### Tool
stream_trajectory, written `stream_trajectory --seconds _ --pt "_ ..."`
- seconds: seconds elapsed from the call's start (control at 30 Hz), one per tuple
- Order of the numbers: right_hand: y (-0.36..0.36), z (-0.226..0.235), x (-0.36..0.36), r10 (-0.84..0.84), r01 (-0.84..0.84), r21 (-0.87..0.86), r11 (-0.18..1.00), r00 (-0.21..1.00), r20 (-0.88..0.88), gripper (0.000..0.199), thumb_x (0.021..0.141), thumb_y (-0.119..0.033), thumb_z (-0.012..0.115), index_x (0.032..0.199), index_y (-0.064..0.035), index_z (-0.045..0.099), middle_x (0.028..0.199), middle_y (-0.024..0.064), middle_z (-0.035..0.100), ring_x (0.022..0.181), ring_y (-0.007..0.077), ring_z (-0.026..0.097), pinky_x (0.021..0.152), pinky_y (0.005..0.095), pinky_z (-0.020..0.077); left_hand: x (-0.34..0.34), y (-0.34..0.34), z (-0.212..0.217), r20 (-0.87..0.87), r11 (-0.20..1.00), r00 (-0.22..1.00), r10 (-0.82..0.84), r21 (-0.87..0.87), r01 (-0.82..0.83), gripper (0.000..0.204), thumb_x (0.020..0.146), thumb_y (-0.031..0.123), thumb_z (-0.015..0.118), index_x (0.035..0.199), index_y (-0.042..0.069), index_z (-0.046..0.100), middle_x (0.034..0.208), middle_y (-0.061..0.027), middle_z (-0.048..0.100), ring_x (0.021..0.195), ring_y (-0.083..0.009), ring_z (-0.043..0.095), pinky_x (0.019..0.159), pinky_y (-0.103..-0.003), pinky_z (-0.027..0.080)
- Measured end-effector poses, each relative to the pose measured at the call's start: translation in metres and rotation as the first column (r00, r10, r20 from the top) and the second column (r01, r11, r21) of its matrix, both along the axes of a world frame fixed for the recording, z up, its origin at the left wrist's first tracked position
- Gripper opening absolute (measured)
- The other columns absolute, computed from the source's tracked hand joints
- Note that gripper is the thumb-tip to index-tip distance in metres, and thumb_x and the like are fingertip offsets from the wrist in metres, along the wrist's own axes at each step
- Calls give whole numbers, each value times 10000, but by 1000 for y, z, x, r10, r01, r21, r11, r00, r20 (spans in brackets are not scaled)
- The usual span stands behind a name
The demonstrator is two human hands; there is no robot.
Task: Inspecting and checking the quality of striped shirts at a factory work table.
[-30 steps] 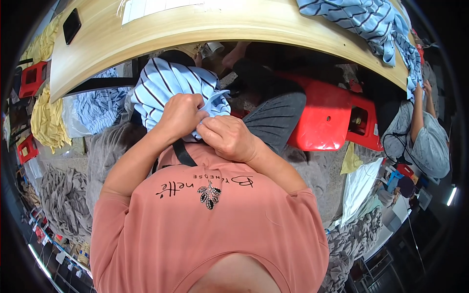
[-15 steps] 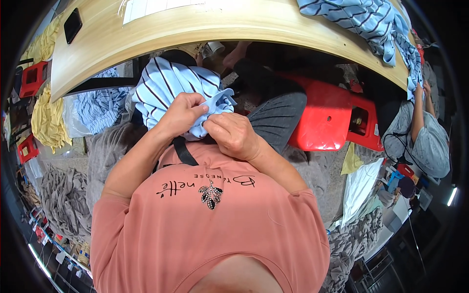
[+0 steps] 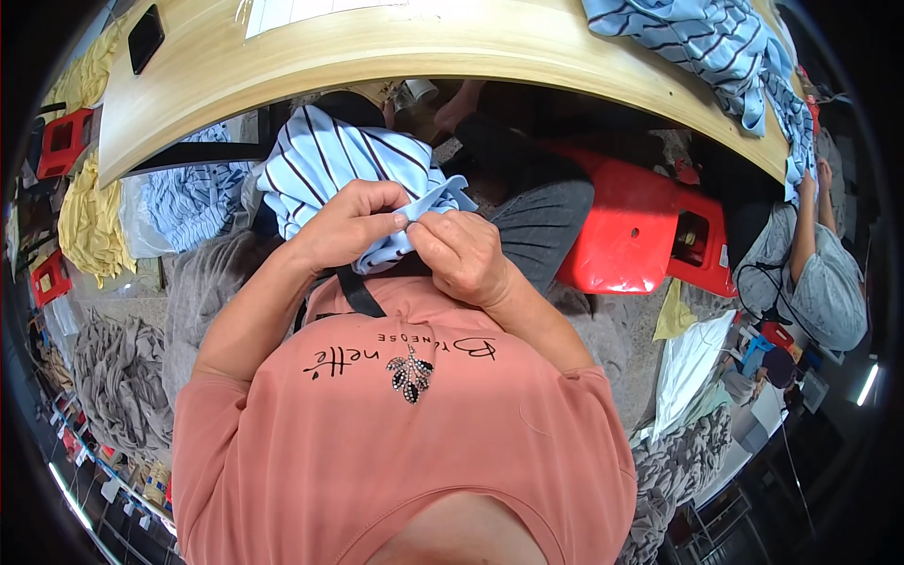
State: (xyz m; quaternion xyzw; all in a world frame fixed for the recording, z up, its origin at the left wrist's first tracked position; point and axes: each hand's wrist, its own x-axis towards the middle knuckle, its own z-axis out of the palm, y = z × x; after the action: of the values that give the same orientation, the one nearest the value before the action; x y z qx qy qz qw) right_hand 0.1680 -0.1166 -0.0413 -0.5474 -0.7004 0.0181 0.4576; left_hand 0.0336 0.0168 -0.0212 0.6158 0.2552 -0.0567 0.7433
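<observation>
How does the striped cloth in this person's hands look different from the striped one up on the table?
The held cloth is bunched into a rounded mound at the lap, while the other cloth lies loosely rumpled on the table, one end hanging over its edge.
The left hand and right hand pinch the held cloth; the other cloth's hanging end is by a co-worker's hand.
Both are light blue with dark stripes.

Black upside-down lettering (image 3: 396, 337) across the pink shirt (image 3: 414, 461) chest
</observation>
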Motion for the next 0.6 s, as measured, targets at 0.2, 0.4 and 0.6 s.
stream_trajectory --seconds 0.2,0.4,0.6 --pt "6 -4 -1 1 -13 -126 992 996 -95 262 559 54 590 812 -11 574 815 91 568 625 227 564 516 290 448 -4 -8 -9 1 991 991 135 -19 -135 91 806 65 556 797 -23 578 701 29 555 654 -31 452 579 -201 384" --pt "13 -13 -2 -32 -70 -253 965 926 -377 241 586 100 561 802 -5 584 822 87 573 707 252 583 575 293 460 -7 -23 -15 64 875 973 223 427 -229 56 782 18 559 806 -27 582 666 -72 588 586 -107 522 536 -260 419" --pt "13 -14 3 -101 -336 -475 813 722 -685 151 624 90 587 759 26 604 796 81 584 688 162 575 587 264 452 -9 -31 -13 82 795 976 201 569 -212 49 754 -11 568 800 -17 581 675 -128 581 581 -225 565 538 -291 433"
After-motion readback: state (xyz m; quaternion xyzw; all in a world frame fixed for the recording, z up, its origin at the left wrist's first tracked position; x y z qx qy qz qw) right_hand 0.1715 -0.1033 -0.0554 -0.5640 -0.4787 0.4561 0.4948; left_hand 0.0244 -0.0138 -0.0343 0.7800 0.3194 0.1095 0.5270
